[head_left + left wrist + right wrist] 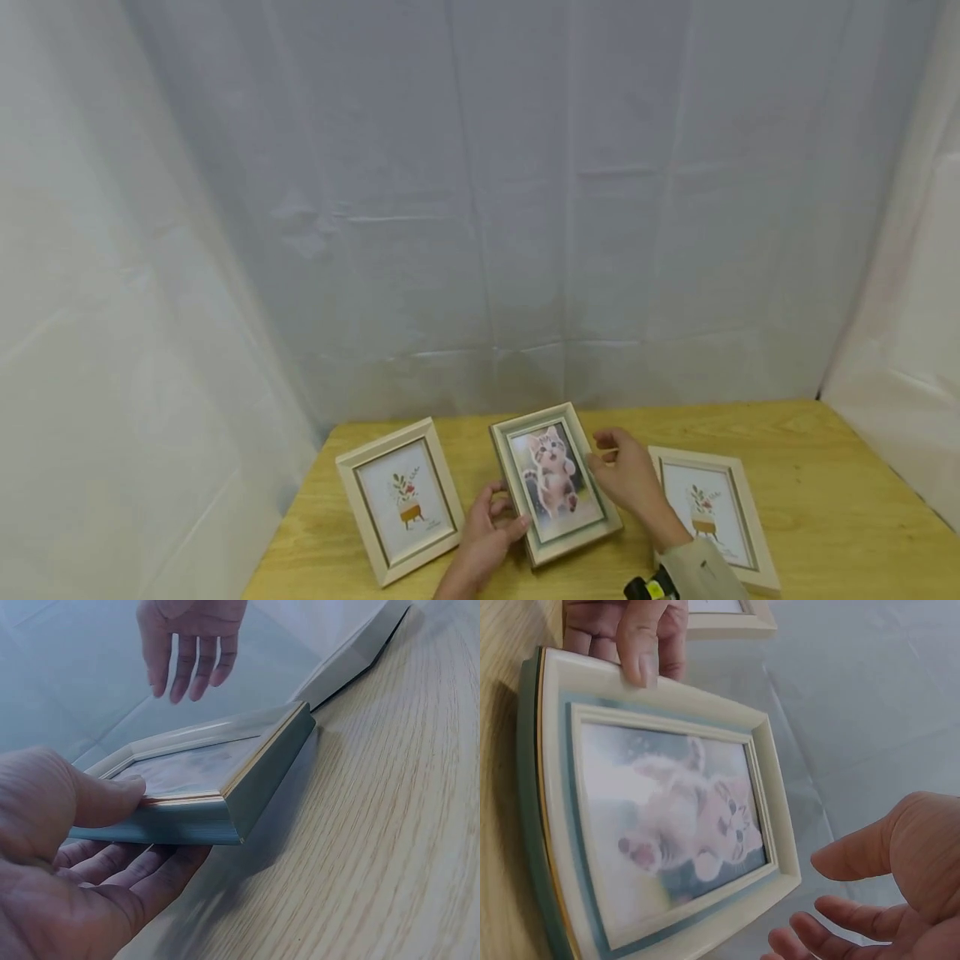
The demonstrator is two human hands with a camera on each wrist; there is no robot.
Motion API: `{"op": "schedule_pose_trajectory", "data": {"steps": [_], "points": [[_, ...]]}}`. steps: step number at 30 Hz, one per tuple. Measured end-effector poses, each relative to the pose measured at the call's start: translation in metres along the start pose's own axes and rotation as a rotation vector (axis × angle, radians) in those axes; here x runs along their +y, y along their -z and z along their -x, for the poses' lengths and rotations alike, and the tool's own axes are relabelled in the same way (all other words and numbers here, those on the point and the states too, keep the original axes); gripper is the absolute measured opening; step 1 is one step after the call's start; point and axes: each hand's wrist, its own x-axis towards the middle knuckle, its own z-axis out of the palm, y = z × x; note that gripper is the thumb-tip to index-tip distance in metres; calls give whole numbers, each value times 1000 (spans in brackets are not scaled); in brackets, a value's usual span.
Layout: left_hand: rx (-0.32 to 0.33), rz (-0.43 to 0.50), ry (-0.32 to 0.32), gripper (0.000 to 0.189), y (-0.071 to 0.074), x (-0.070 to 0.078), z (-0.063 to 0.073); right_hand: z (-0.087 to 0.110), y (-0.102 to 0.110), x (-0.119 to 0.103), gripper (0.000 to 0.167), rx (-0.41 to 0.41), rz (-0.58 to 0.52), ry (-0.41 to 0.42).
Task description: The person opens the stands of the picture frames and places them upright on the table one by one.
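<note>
A cream and blue-green picture frame (555, 483) with a kitten photo leans back at the middle of the table. My left hand (487, 533) grips its left edge, thumb over the front and fingers underneath, as the left wrist view shows. Beside the opposite edge is my right hand (626, 475), its fingers loosely bent and holding nothing. In the right wrist view a gap shows between the right hand (885, 900) and the kitten frame (667, 810).
A cream frame with a potted-plant print (405, 500) stands on the left. A similar plant-print frame (712, 517) is on the right, partly behind my right forearm. The wooden table (832, 492) meets pale sheeting (525, 250) at the back and sides.
</note>
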Motion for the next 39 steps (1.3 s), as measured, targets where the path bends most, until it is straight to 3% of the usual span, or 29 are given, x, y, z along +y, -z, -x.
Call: {"op": "schedule_pose_trajectory", "data": {"steps": [9,17,32,39], "points": [[9,15,-18,61,-3,4,1,-3,-16,-25,38,-73,-78,-2],[36,26,-63,61,-8,9,4,-1,-30,-44,37,-130,-76,44],[51,7,-113,60,-15,10,4,5,-56,-56,34,-139,-34,158],[50,1,-131,60,-18,13,4,7,-63,-59,38,-166,-7,139]]}}
